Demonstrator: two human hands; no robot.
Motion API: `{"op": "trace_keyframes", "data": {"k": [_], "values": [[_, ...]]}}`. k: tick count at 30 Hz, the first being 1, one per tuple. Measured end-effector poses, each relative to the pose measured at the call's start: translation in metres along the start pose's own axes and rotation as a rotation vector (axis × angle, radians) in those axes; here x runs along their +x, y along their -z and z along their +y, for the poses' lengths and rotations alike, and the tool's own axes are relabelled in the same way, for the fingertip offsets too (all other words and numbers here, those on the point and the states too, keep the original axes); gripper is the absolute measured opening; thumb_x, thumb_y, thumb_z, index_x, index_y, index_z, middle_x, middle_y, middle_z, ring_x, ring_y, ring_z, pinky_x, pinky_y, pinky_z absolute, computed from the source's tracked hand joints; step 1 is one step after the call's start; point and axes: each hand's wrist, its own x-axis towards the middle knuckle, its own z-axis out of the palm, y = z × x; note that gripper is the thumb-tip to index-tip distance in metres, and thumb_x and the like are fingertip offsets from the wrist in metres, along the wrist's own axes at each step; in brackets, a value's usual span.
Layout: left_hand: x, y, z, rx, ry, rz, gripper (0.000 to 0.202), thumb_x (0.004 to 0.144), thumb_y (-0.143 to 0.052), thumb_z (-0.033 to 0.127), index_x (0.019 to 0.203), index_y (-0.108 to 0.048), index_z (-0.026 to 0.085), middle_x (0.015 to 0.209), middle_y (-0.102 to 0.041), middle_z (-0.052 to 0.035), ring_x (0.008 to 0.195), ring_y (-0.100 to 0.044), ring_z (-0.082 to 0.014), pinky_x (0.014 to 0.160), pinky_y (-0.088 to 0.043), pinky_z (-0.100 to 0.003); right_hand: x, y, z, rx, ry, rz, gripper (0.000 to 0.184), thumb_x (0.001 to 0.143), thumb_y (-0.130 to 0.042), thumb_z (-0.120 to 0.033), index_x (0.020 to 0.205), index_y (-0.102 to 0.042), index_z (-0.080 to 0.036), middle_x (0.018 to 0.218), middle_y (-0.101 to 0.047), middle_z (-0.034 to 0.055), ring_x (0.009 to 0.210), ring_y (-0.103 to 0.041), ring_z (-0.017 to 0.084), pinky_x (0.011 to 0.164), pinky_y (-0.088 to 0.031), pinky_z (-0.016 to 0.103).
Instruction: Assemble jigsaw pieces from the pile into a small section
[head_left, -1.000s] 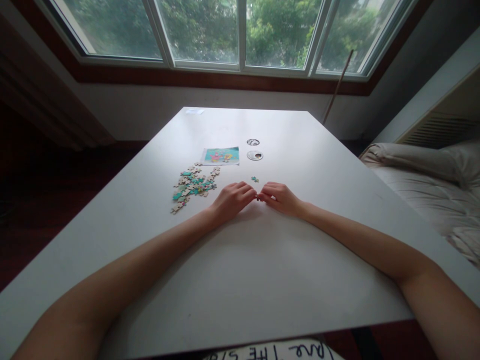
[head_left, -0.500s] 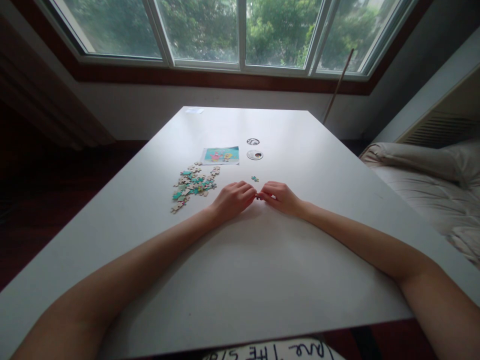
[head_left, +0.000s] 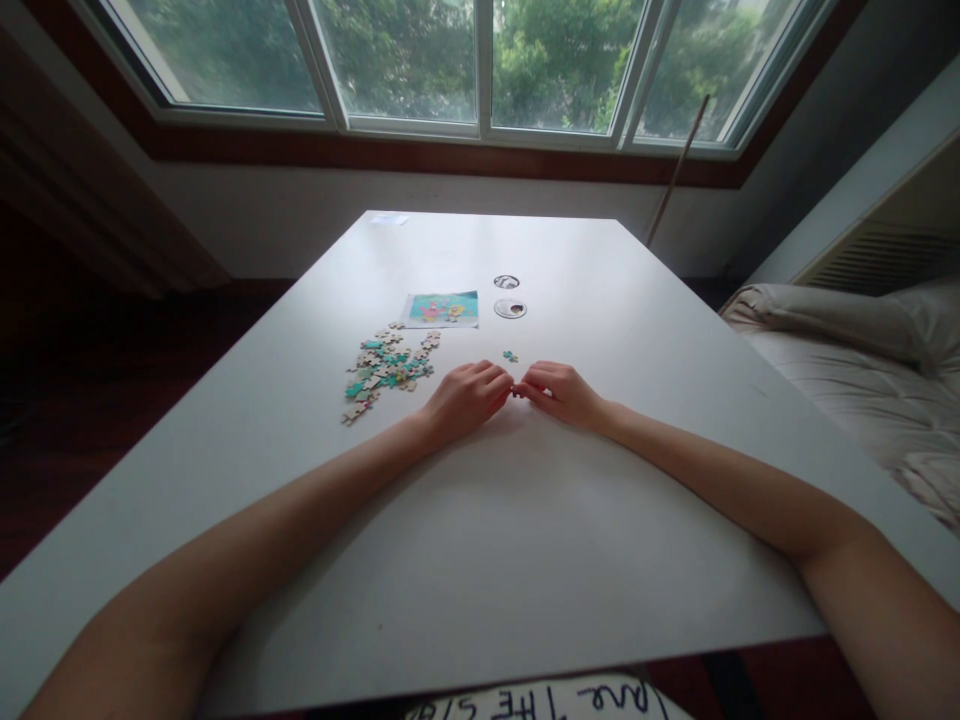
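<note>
a small piece (head_left: 516, 392) is pinched at the fingertips of the left hand (head_left: 466, 396) and the right hand (head_left: 556, 389), which are held almost together at the middle of the worktop (head_left: 487, 560); whether it is one piece or two cannot be told, as it is mostly hidden. just to the far side, a green piece (head_left: 510, 356) is touched by neither hand. to the left, a heap (head_left: 386, 370) of puzzle pieces is spread, some green, some pale. beyond it a picture (head_left: 441, 309) is laid flat, with two discs (head_left: 510, 309) to its right. the step in hand is judged to be the fitting of pieces. for the next move, edges seem to need to be lined up and pressed gently.
</note>
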Motion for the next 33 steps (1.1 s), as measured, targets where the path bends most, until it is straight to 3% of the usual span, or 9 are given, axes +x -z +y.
{"op": "trace_keyframes", "data": {"k": [14,33], "values": [[0.0004,-0.0037,-0.0021,-0.051,0.036,-0.119,0.013,0.095,-0.051,0.017,0.088,-0.061,0.017,0.085,-0.068,-0.0017,0.080,-0.063,-0.0160,0.067,-0.046,-0.026,-0.0002,-0.0019,0.0005,-0.030,0.030,-0.006,0.038,0.099,-0.043,-0.039,0.072,-0.059,-0.018,0.065,-0.055,0.0007,0.063,-0.048,0.010,0.062,-0.038,0.023],[0.0012,-0.0032,-0.0029,-0.120,0.056,-0.166,0.017,0.097,-0.047,0.019,0.090,-0.063,0.016,0.088,-0.067,-0.0042,0.087,-0.062,-0.0164,0.070,-0.047,-0.025,-0.0014,-0.0037,0.0017,-0.082,0.058,-0.026,0.034,0.098,-0.044,-0.035,0.070,-0.053,-0.020,0.067,-0.053,0.0006,0.064,-0.046,0.012,0.062,-0.037,0.024]]}}
